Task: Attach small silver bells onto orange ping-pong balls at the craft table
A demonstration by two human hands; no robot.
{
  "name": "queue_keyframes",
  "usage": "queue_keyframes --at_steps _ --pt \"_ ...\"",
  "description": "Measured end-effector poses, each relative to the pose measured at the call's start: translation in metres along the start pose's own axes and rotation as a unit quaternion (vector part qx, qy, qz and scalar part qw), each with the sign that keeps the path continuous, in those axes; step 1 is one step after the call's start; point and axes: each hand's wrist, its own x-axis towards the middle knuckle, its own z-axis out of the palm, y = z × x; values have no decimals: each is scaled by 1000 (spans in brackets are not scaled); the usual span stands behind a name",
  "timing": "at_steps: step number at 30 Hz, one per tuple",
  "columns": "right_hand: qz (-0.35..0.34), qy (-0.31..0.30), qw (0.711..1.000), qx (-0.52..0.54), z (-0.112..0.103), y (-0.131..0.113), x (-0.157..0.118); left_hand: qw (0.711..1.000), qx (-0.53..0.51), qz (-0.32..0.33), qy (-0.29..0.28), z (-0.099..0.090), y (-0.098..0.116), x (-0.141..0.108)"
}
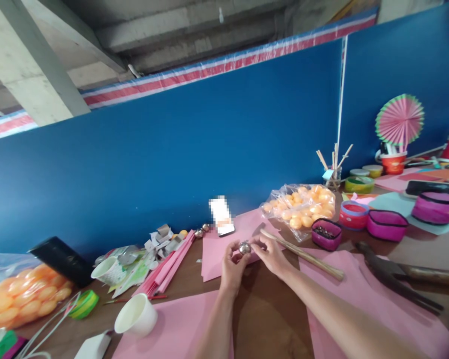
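Note:
Just above the brown table, a shiny silver ball (244, 247) is held between the thumb and fingers of my left hand (232, 267). My right hand (271, 254) is close beside it on the right, with thumb and fingertips pinched together near the ball's side. Whatever those right fingertips hold, if anything, is too small to make out. Behind both hands lies a pink paper sheet (213, 259), with a phone (221, 217) upright at its back. A hammer with a wooden handle (310, 257) rests right of my right hand.
More silver balls (202, 230) lie by the blue partition (209, 149). Bags of orange balls (299, 204) stand on both sides. A white paper cup (136, 315), pink paper strips (168, 269), purple pouches (326, 233) and a large claw hammer (392, 271) surround the hands.

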Motion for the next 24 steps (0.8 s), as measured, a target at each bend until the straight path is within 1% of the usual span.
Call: queue_keyframes --at_steps 4,8,13,18,24 --pt "15 -2 1000 19 1 1 0 1000 14 12 -3 -1 -1 1" --pt "20 14 1000 12 0 -2 1 1000 15 15 6 -1 0 1" --pt "-5 4 1000 -5 -2 -4 1 1000 5 6 16 1 1 1" --pt "-31 0 999 -28 -2 -5 0 1000 -4 5 13 0 0 2" --pt "-38 15 998 -41 1 -4 -2 1000 -12 7 15 0 -1 3"
